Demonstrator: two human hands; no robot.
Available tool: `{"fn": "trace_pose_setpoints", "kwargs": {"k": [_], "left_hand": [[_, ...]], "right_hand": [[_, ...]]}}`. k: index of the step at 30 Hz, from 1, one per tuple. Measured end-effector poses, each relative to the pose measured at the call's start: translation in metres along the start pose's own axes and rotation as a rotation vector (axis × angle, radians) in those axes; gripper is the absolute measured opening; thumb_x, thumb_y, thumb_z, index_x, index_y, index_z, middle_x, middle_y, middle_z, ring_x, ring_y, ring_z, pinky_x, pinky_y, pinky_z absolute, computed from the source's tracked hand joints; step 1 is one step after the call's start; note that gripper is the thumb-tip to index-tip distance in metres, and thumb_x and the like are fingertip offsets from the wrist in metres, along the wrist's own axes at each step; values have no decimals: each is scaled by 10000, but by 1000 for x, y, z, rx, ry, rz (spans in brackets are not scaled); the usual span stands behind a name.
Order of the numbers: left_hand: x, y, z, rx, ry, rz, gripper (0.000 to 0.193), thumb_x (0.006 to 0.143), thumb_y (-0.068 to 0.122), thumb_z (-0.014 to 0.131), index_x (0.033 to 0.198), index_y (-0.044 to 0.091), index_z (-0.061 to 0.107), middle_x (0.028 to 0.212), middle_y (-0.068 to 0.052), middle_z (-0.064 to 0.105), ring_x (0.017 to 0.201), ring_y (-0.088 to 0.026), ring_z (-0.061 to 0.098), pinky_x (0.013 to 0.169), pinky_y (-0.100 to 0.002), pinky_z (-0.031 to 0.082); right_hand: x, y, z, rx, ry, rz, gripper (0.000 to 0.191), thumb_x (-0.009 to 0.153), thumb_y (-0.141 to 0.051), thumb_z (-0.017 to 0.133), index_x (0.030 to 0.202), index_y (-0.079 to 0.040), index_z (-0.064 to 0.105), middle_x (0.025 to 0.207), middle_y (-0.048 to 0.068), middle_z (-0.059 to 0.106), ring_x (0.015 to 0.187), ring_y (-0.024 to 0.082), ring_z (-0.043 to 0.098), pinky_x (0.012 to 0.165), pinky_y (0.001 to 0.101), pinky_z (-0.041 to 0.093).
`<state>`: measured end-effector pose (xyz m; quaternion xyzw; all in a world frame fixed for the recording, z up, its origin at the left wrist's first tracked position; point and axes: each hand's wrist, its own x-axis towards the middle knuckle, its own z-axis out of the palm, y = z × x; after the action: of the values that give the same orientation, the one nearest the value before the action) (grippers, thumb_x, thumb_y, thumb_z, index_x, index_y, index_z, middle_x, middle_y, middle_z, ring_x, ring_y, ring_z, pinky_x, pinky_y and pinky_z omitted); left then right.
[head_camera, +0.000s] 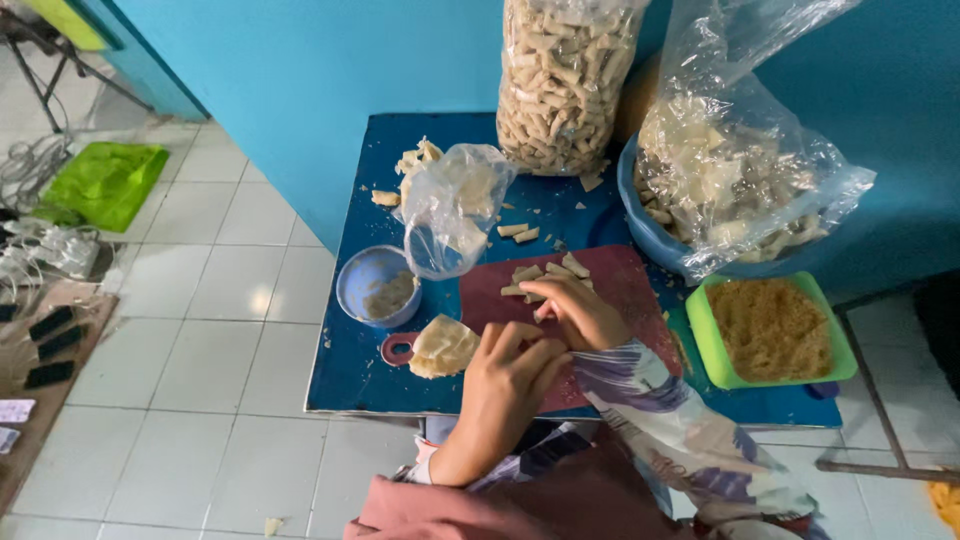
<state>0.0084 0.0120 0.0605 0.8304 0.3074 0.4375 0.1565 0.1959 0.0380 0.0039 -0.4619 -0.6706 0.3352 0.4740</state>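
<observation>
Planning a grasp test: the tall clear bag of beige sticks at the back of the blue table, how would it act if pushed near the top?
The tall bag stands upright, packed full, on the blue table, so it is probably heavy and fairly firm. Pushed high, it may tip rather than slide. Its thin plastic looks slippery, and the sticks inside likely snap easily.

Small pale dough sticks (545, 277) lie in a loose cluster on the dark red cutting board (620, 285) at the centre of the frame. A pale folded wrapper stack (443, 346) rests at the board's lower left edge.
</observation>
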Motion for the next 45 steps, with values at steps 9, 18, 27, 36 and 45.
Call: {"fn": "trace_pose_setpoints", "kwargs": {"k": [9,18,27,36,45], "left_hand": [[9,-49,-30,-152,-347,99,125,906,188,745,1017,134,725,1052,-51,645,984,-287,583,890,-403,504],[-11,-76,-51,119,-322,-141,393,746,166,768,1106,57,652,1099,-117,643,1043,-367,571,855,-471,473],[-23,-71,-55,-19,-190,-291,219,886,114,662,1097,56,667,1126,-107,689,1049,-363,636,859,-436,509],[-20,-70,-58,100,-122,-407,109,965,168,639,1031,85,663,958,-111,715,824,-347,685,683,-405,545],[-16,-93,-54,171,-102,-199,96,960,181,648,1022,108,648,860,-88,720,807,-305,703,691,-407,540]], "right_hand": [[-13,-3,25,-697,144,2,474,986,-141,594,1448,-190,497,890,91,741,766,288,732,640,411,539],[-25,-4,21,-638,132,21,353,969,-180,668,1311,-205,587,840,142,731,744,348,729,591,459,526],[-38,-11,13,-523,75,56,327,949,-168,666,1272,-194,622,931,109,756,797,295,764,632,400,565],[-29,-9,50,-488,55,-200,174,975,-151,660,1150,-145,667,1055,95,752,892,315,744,705,386,584],[-26,-4,95,-651,132,-222,297,947,-195,693,1242,-205,659,967,68,750,724,311,725,586,421,572]]}}
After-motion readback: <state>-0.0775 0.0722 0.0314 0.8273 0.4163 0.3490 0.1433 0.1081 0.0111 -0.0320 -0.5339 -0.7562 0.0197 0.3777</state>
